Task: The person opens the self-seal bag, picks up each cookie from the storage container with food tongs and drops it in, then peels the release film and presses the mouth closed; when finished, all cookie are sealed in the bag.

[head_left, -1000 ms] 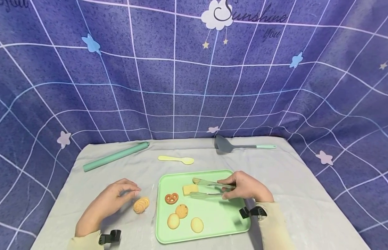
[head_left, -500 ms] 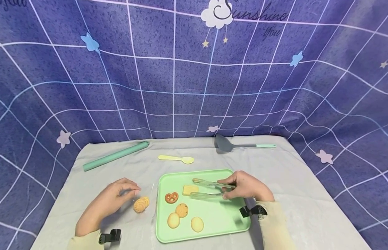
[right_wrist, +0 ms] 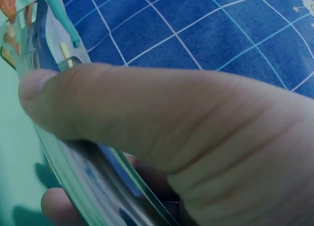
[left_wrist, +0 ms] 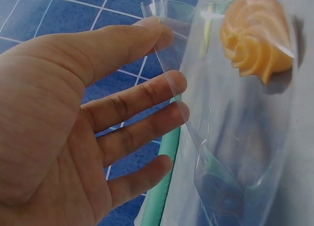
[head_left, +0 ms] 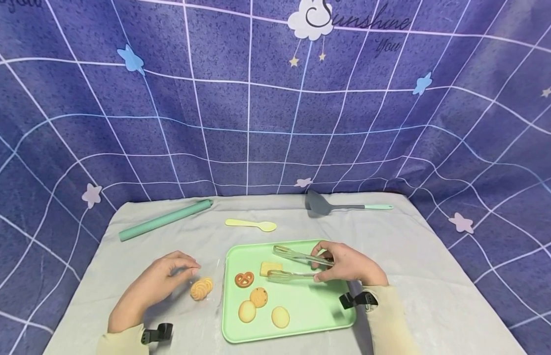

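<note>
My left hand (head_left: pixel 162 281) pinches the edge of a clear plastic bag (left_wrist: pixel 235 147) between thumb and index finger, its other fingers loosely extended. A swirled cookie (left_wrist: pixel 257 37) lies inside the bag, left of the green tray (head_left: pixel 319 315). My right hand (head_left: pixel 348 266) grips metal tongs (head_left: pixel 295 254), thumb on one arm and fingers on the other. The tong arms stand apart over the tray with nothing clasped. Between their tips is a rectangular biscuit (head_left: pixel 271 267); the lower tip overlaps its near edge. A pretzel (head_left: pixel 244 279) lies just left of it.
Nearer the tray's front lie a speckled round cookie (head_left: pixel 259 298) and two plain ones, one of them a pale cookie (head_left: pixel 280 317). Behind the tray are a yellow spoon (head_left: pixel 250 225), a green rolling pin (head_left: pixel 165 220) and a dark spatula (head_left: pixel 321 204), before a blue gridded cloth.
The tongs have spread a little wider, with the far tip shifted away from the rectangular biscuit. My left hand keeps its hold on the bag.
</note>
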The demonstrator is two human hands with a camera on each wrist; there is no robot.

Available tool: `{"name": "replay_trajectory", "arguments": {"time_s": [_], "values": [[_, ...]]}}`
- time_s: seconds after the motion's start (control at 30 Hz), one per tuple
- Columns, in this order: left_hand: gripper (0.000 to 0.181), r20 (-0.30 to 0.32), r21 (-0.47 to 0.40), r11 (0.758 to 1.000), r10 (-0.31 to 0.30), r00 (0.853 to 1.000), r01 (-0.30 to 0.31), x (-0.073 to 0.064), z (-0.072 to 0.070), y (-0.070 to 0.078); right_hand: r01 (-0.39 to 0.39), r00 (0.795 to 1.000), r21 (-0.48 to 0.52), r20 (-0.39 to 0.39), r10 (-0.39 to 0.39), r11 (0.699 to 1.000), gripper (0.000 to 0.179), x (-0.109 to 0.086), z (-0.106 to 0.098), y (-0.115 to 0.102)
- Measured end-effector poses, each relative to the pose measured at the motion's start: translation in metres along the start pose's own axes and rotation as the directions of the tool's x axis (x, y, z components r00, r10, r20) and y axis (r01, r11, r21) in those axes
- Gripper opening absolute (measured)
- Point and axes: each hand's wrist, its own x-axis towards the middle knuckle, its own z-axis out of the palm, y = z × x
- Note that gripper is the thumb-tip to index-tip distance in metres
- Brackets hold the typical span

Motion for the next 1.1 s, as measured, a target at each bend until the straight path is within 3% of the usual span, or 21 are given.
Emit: {"name": "replay_trajectory", "arguments": {"time_s": [0.23,0.47,0.83,1.1], "values": [[0.010,-0.008,-0.003,1.000,0.016,1.000,-0.016,0.001,0.001,-0.001,0.057,0.998,0.019,-0.026,-0.056,0.998,0.039,-0.002,0.000,0.001],[0.011,0.004,-0.007,1.000,-0.006,1.000,0.006,0.001,0.000,-0.001,0.057,0.998,0.060,-0.024,-0.056,0.997,0.034,-0.001,0.002,0.003],[0.011,0.000,0.016,1.000,-0.003,1.000,0.003,-0.001,0.001,-0.003,0.093,0.995,-0.046,-0.021,-0.094,0.995,0.029,0.008,0.007,0.001],[0.011,0.001,0.016,1.000,0.000,1.000,0.000,0.000,0.001,-0.003,0.089,0.996,-0.002,-0.027,-0.089,0.996,0.029,0.008,0.007,0.001]]}}
